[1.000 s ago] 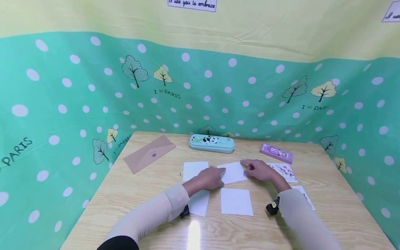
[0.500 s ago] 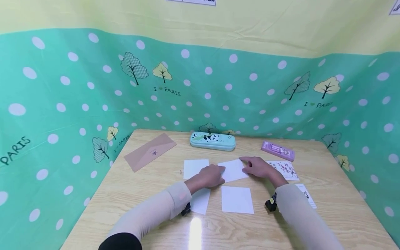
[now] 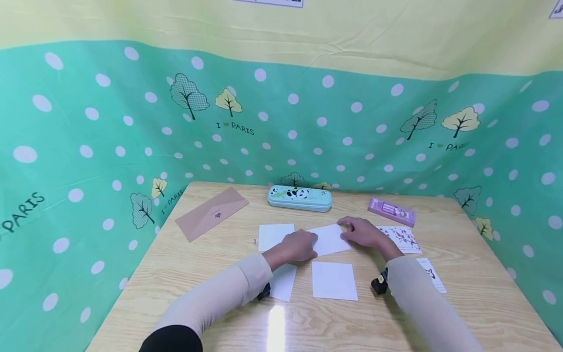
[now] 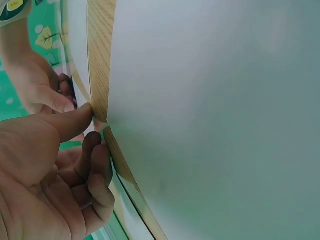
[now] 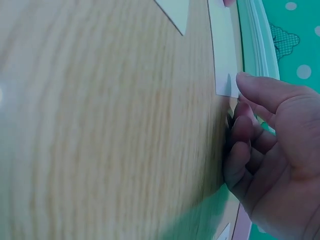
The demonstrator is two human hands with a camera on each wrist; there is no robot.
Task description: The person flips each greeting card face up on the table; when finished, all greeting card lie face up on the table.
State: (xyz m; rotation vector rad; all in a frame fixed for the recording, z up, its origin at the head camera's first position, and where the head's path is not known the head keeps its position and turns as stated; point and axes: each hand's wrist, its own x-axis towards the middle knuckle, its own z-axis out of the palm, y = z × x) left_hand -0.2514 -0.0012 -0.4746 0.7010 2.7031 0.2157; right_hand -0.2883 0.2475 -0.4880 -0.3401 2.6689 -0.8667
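Note:
A blank white card (image 3: 331,239) lies slightly turned in the middle of the table, between my two hands. My left hand (image 3: 300,246) holds its left side, index finger over the edge and thumb near the lower corner; the other fingers curl under in the left wrist view. My right hand (image 3: 361,231) grips the card's right end, its index finger bent at the upper corner and thumb at the side. In the right wrist view the thumb (image 5: 265,92) sits at the card's corner. Another white card (image 3: 274,237) lies to the left, and a white square (image 3: 335,281) lies nearer to me.
A further white card (image 3: 283,282) is partly under my left forearm. Behind stand a light blue panda pencil case (image 3: 300,198) and a purple box (image 3: 391,211). A brown envelope (image 3: 212,214) lies back left; a flowered card (image 3: 401,238) and a printed card (image 3: 432,275) lie right.
My right index finger has gone from nearly straight to more bent at the card's corner. The left hand and the cards hardly differ; the head view has tilted slightly.

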